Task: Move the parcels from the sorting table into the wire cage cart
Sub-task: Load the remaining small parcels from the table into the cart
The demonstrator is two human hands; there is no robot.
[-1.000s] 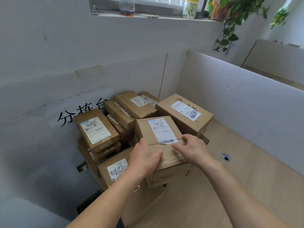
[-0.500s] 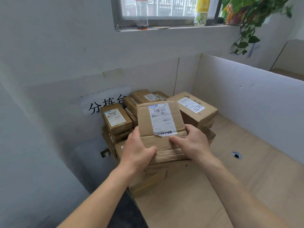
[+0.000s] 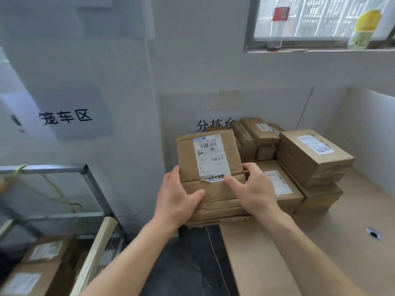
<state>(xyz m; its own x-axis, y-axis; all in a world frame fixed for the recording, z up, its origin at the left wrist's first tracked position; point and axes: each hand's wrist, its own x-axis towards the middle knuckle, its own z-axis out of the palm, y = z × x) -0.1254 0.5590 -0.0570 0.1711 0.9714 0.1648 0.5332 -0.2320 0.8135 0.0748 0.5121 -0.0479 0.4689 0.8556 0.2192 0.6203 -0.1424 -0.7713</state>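
Observation:
I hold a brown cardboard parcel [image 3: 210, 167] with a white shipping label in the air, past the left end of the sorting table [image 3: 333, 248]. My left hand [image 3: 177, 195] grips its left near corner, thumb on top. My right hand [image 3: 254, 189] grips its right near side, thumb across the top. Several more brown parcels [image 3: 310, 154] are stacked at the table's far left corner. The wire cage cart [image 3: 85, 180] stands at the lower left, with two labelled parcels [image 3: 42, 253] inside it.
White panels wall the table at the back and right. A grommet hole [image 3: 373, 233] sits in the tabletop. Dark floor [image 3: 192, 263] lies between cart and table. A pale board [image 3: 96, 253] leans on the cart's side. Bottles [image 3: 277, 26] stand on the window sill.
The parcel has come up off the stack and travelled left, off the table's end. My view has turned left, bringing the cage cart into sight. Both hands keep their grip.

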